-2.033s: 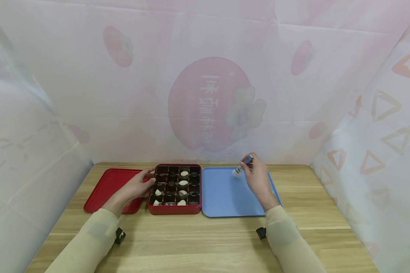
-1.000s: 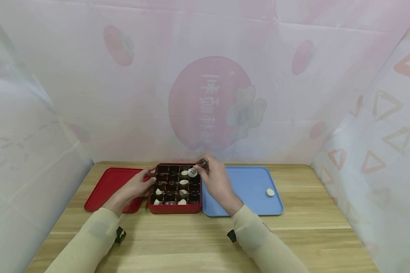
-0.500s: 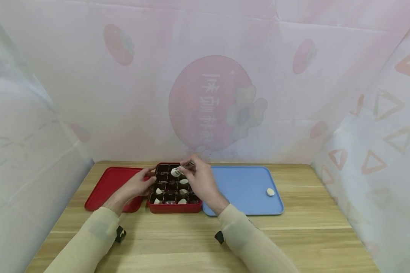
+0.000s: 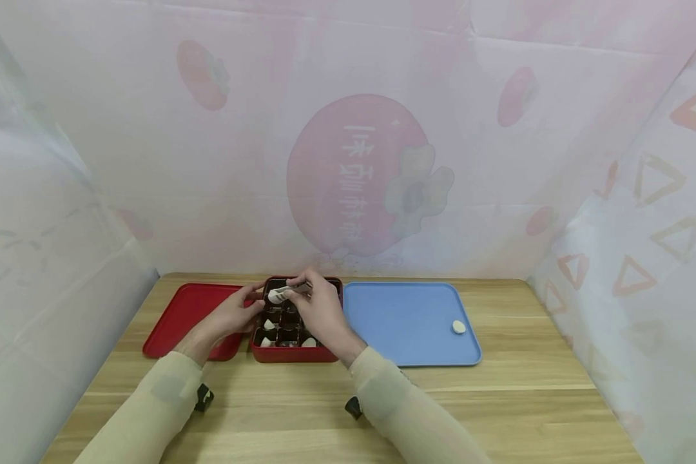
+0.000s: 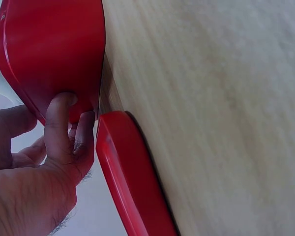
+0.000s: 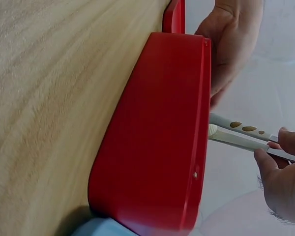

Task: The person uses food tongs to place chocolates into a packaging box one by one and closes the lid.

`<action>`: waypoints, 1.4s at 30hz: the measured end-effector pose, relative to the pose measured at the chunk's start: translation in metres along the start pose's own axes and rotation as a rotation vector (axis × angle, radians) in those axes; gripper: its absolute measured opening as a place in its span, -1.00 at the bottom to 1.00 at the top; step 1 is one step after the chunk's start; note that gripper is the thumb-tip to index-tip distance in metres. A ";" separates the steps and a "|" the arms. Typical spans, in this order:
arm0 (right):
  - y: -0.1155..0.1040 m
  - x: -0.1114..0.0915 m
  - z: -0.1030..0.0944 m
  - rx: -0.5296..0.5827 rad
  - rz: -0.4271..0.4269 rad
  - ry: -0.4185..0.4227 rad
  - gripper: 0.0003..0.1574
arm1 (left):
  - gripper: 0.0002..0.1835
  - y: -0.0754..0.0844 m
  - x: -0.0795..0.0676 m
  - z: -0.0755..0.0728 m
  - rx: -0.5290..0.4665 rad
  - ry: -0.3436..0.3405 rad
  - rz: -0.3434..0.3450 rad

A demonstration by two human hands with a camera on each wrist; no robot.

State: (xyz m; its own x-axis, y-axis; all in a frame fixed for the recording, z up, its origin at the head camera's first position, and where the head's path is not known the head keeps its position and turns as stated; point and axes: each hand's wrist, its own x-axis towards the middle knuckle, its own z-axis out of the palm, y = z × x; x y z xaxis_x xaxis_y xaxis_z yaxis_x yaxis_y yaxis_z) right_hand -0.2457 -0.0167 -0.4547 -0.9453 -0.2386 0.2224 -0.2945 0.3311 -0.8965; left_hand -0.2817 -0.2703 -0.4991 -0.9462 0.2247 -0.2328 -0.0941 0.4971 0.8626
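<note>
My right hand pinches small tongs with pale, gold-spotted arms, their tips over the box's back left compartments. Between the tips is a white piece, perhaps a chocolate, partly hidden by the box wall in the right wrist view. Below stands the red box, its dark insert split into compartments, several holding white pieces. My left hand holds the box at its left side. In the left wrist view its fingers bend against the red wall, with one digit at the rim. My right hand hides part of the insert.
A red lid lies left of the box, partly under my left forearm. On the right, touching or very near the box, is a blue tray with one white piece near its right edge. Fabric walls enclose the wooden table.
My right hand has carried the tongs left from above the blue tray to the box's back left part, uncovering the white piece on the tray. My left hand and the box have stayed put.
</note>
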 end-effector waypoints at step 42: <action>0.020 -0.032 -0.111 -0.002 -0.016 0.205 -0.74 | -0.25 0.006 -0.004 0.004 -0.011 0.005 -0.020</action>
State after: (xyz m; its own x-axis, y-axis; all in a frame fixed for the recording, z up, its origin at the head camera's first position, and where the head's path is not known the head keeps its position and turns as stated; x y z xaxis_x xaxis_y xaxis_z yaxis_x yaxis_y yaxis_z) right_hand -0.2371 0.0991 -0.4368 -0.9492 -0.0532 0.3103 -0.3099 0.3309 -0.8913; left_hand -0.2770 -0.2653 -0.4949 -0.9456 0.2109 -0.2478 -0.1161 0.4926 0.8625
